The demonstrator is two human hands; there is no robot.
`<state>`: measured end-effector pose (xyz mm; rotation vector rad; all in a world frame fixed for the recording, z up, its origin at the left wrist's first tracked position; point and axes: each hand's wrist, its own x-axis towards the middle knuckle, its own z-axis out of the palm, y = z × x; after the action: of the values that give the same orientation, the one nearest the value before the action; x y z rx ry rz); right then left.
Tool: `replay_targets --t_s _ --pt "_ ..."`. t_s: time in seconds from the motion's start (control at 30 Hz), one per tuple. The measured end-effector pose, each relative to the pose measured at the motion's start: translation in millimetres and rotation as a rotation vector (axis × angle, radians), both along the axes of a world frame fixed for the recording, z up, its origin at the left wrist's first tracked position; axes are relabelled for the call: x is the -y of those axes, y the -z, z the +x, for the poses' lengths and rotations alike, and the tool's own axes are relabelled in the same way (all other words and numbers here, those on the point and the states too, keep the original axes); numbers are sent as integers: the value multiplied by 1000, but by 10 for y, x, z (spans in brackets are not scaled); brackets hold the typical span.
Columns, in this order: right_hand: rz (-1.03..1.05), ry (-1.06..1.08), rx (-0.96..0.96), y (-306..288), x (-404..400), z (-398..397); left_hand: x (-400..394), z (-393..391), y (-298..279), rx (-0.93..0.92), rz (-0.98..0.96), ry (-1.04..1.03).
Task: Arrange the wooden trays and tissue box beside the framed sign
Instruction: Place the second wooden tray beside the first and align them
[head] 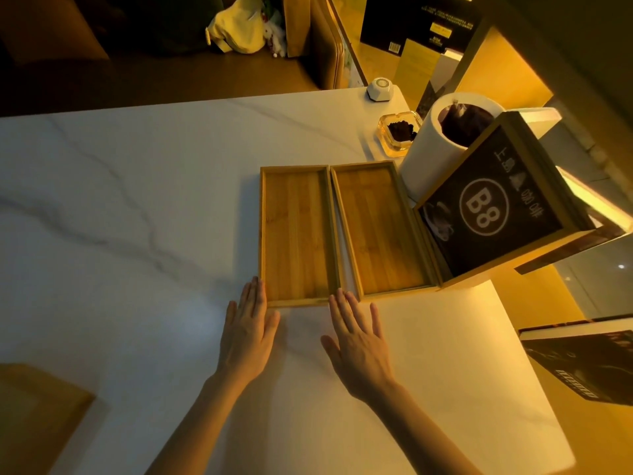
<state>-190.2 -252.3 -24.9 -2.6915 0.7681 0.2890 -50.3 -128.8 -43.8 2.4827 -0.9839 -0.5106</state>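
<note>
Two empty wooden trays lie side by side on the white marble table (137,200). The left tray (297,234) and the right tray (380,231) run lengthwise away from me. The right tray touches the wooden framed sign (493,204), which is black with "B8" in a circle. My left hand (248,332) lies flat, fingertips at the left tray's near left corner. My right hand (359,341) lies flat too, fingertips at the near edge between the trays. Both hands hold nothing. A wooden box corner (30,409) shows at the bottom left; I cannot tell if it is the tissue box.
Behind the sign stands a white cylindrical bin (431,156) with a dark liner. A glass ashtray (399,132) and a white call button (381,89) sit at the far right of the table. A dark book (582,361) lies off the right edge.
</note>
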Motion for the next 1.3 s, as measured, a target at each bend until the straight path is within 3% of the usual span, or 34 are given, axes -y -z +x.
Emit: replay_targets --t_s 1.3 --pt "-24 -38 -28 85 218 -205 77 -183 37 -26 -27 25"
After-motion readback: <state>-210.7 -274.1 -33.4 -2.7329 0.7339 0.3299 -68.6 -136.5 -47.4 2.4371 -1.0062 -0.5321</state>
